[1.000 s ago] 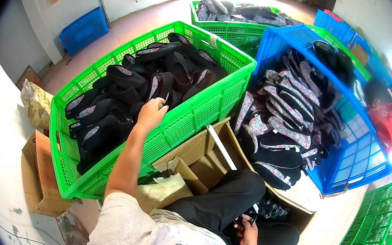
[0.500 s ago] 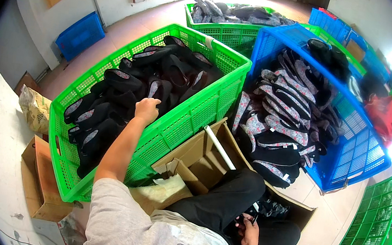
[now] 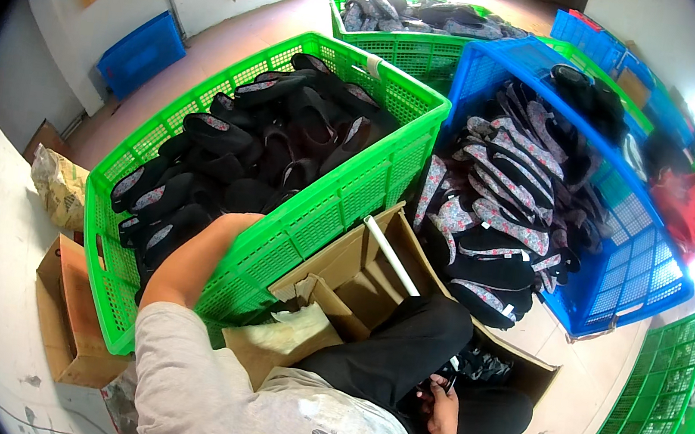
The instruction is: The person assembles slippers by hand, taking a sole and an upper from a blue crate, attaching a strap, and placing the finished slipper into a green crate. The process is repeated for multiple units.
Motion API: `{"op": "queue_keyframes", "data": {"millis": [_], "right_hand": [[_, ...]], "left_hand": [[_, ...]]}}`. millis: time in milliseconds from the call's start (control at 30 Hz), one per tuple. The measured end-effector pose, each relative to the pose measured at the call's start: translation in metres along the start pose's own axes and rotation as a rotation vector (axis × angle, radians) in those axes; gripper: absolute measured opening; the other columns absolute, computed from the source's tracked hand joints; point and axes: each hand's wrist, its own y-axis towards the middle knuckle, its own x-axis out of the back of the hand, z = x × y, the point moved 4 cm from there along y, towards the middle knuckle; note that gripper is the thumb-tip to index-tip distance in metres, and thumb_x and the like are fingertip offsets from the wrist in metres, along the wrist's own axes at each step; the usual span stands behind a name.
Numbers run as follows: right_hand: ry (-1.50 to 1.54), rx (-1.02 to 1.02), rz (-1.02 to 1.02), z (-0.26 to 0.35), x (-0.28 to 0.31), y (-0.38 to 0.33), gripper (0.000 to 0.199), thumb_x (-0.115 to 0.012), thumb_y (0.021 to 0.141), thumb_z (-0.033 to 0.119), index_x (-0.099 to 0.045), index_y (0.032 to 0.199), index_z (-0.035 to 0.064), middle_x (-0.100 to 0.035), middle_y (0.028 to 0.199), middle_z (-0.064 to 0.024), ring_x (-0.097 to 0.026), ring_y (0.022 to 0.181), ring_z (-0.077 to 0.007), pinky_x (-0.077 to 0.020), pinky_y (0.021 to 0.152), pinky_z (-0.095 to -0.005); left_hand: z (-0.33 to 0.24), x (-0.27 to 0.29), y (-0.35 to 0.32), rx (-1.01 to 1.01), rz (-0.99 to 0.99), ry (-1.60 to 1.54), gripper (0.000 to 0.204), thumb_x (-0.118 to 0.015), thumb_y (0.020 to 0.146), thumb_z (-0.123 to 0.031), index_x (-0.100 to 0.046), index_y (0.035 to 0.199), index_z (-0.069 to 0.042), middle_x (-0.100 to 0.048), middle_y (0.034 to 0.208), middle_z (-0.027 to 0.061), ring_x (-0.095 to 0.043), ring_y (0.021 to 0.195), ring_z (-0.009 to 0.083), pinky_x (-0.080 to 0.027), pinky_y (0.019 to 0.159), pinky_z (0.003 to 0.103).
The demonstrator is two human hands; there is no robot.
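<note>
- Left hand had dipped over the near wall of the green crate, down among the dark slippers; its grip was hidden, so I couldn't tell clenched or released.
- The slippers lay just far of that hand, long axes mostly running left to right.
- Right hand sat well apart on the lap, fingers curled on a small dark item.
</note>
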Motion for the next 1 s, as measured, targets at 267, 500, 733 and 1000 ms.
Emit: {"op": "queue_keyframes", "data": {"millis": [267, 500, 733, 1000], "right_hand": [[-0.012, 0.024, -0.008, 0.008, -0.002, -0.008, 0.017, -0.052, 0.1, 0.013, -0.059, 0.115, 0.0097, -0.07, 0.097, -0.0036, -0.065, 0.073, -0.0111, -0.0347, 0.05, -0.0212], [0.021, 0.073, 0.057, -0.006, 0.007, 0.009, 0.017, -0.053, 0.1, 0.013, -0.06, 0.115, 0.0088, -0.071, 0.098, -0.0036, -0.065, 0.073, -0.0108, -0.0353, 0.05, -0.0213], [-0.015, 0.032, -0.005, 0.0, 0.01, -0.001, 0.017, -0.055, 0.1, 0.015, -0.06, 0.116, 0.0106, -0.071, 0.099, -0.0013, -0.064, 0.074, -0.0092, -0.0358, 0.051, -0.0217], [-0.004, 0.079, 0.018, -0.004, 0.011, 0.003, 0.017, -0.057, 0.099, 0.015, -0.062, 0.114, 0.0079, -0.068, 0.099, -0.0024, -0.063, 0.075, -0.0109, -0.0444, 0.061, -0.0236]], "left_hand": [[-0.058, -0.001, -0.056, -0.271, -0.199, 0.294, 0.028, -0.069, 0.091, -0.023, -0.074, 0.107, 0.0, -0.074, 0.095, 0.0096, -0.068, 0.077, 0.0191, -0.054, 0.073, 0.035], [-0.15, -0.006, -0.08, -0.845, -0.598, 0.151, 0.022, -0.067, 0.087, -0.008, -0.073, 0.106, 0.0, -0.071, 0.083, 0.0051, -0.064, 0.072, 0.0096, -0.051, 0.068, 0.025], [-0.253, -0.025, -0.041, -1.101, -0.695, 0.345, 0.018, -0.065, 0.089, -0.011, -0.073, 0.104, -0.003, -0.07, 0.096, 0.0111, -0.067, 0.087, 0.0219, -0.051, 0.079, 0.03], [-0.203, -0.017, 0.069, -0.54, -0.18, 0.01, 0.025, -0.064, 0.091, -0.013, -0.07, 0.111, 0.001, -0.071, 0.094, 0.0076, -0.066, 0.081, 0.015, -0.053, 0.071, 0.031]]}}
